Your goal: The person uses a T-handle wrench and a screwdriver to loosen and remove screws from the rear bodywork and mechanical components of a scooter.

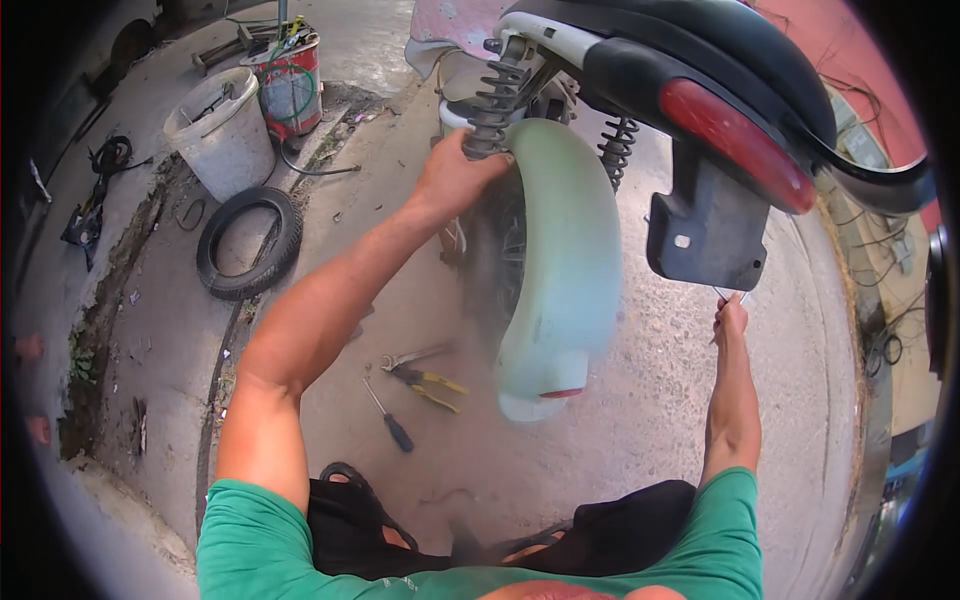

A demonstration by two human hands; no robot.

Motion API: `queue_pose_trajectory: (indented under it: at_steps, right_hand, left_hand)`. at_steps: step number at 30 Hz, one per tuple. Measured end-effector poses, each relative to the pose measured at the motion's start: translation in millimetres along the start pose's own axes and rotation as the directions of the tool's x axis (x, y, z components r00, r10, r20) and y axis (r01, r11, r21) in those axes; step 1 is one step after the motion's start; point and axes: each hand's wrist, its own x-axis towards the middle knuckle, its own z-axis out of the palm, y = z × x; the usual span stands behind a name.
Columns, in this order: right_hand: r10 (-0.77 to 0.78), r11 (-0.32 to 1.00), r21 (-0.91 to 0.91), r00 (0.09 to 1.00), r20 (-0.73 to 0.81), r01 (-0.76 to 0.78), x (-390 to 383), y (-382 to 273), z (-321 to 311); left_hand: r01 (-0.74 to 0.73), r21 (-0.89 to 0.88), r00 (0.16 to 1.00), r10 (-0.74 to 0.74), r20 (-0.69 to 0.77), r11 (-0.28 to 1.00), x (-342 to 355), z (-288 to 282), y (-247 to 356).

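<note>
My left hand (460, 170) is closed on the lower part of a coil-spring shock absorber (492, 115), beside the top of a pale green rear fender (560, 250) over a scooter wheel (510, 262). My right hand (731, 315) grips a thin metal piece (730, 297), its full shape unclear, just below a black plastic plate (700, 245) hanging under the raised black tail section with red light (730, 135). A second spring (617, 155) stands right of the fender. Pliers (430, 385), a wrench (405, 358) and a screwdriver (388, 420) lie on the ground.
At left, a loose tyre (248, 243) lies near a white bucket (215, 150), a red-and-white bucket (292, 90) with tools and hose, and black cable (112, 155). A cracked gutter edge runs along the left. Tangled wires (882, 340) lie along the right edge.
</note>
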Motion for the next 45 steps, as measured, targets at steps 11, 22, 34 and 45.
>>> queue_pose_trajectory:
  at_steps: [11, 22, 34, 45]
  right_hand:
    - [-0.145, 0.954, 0.293, 0.954, 0.263, 0.065, -40.2, 0.6, 72.5]
    - [-0.176, 0.935, 0.352, 0.910, 0.376, 0.035, -29.9, 9.1, 72.7]
    - [-0.025, 0.999, -0.034, 0.942, 0.335, 0.039, 2.7, 74.1, 27.0]
    - [0.098, 0.817, -0.487, 0.759, 0.644, 0.308, -29.6, 179.7, 39.0]
  left_hand:
    - [0.031, 0.142, 0.988, -0.009, -0.157, 0.989, 7.9, -6.7, -30.5]
    - [0.097, 0.339, 0.971, -0.014, -0.238, 0.936, 5.7, 6.4, -21.8]
    - [0.095, 0.361, 0.970, -0.004, -0.245, 0.928, -12.1, 15.0, 4.3]
    - [0.124, 0.394, 0.986, -0.158, 0.056, 0.911, -28.0, -27.6, -1.1]
